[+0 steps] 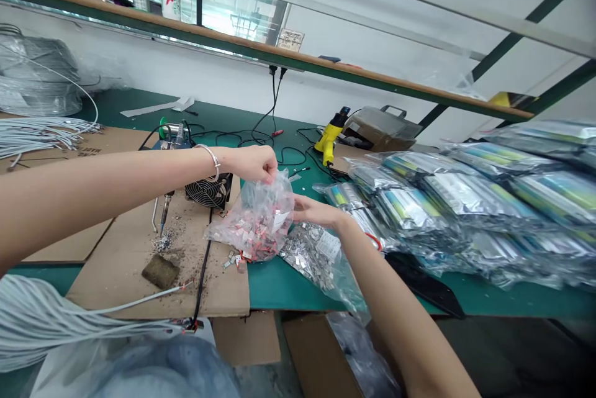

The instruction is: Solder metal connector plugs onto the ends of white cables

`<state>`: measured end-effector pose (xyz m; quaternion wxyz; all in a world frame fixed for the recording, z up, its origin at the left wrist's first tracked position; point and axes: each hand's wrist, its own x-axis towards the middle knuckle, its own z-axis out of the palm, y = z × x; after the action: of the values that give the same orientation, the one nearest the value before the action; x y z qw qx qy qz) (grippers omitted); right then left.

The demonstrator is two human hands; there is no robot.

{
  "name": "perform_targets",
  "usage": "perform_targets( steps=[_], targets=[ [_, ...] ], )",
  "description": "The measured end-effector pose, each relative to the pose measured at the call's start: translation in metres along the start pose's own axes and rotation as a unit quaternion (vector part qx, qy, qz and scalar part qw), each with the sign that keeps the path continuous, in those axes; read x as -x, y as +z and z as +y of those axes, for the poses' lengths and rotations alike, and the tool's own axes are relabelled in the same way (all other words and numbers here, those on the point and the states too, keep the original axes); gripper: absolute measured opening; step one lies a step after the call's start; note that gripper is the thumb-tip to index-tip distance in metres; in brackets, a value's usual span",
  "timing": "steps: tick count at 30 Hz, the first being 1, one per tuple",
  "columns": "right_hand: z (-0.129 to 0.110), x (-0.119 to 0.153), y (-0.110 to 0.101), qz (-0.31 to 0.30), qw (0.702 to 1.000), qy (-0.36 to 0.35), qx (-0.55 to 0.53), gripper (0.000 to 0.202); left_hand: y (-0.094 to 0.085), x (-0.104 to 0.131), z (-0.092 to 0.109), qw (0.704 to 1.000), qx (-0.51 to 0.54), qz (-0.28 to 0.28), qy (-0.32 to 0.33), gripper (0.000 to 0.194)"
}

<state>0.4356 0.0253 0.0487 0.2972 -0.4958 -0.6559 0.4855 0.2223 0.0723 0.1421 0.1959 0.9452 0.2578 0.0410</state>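
My left hand (256,165), with a bracelet at the wrist, is closed on the top of a clear plastic bag (261,221). Small orange and white parts fill the bag, which rests on the bench at the cardboard's edge. From the right side my right hand (314,210) grips the same bag, its fingertips partly hidden by the plastic. Several loose small parts (238,260) lie in front of the bag. Just below my right hand is a second clear bag (310,255), holding small silvery metal pieces.
A soldering iron (164,212) points down beside a brown sponge (161,271) on cardboard, near a black fan (210,192). Bundled grey cables (41,317) lie at left. A yellow heat gun (329,137) and stacked packages (419,199) occupy the right; a shelf (233,41) spans the back.
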Motion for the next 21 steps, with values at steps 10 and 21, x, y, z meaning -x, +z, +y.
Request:
perform_targets(
  steps=[10,21],
  targets=[
    [-0.006,-0.015,-0.003,0.152,0.984,-0.045,-0.084,0.037,-0.032,0.008,-0.011,0.998,0.014,0.054,-0.014,0.015],
    [-0.054,0.002,-0.006,0.247,0.946,-0.131,-0.163,0.037,-0.048,0.002,-0.014,0.99,0.046,0.132,-0.01,0.018]
  ],
)
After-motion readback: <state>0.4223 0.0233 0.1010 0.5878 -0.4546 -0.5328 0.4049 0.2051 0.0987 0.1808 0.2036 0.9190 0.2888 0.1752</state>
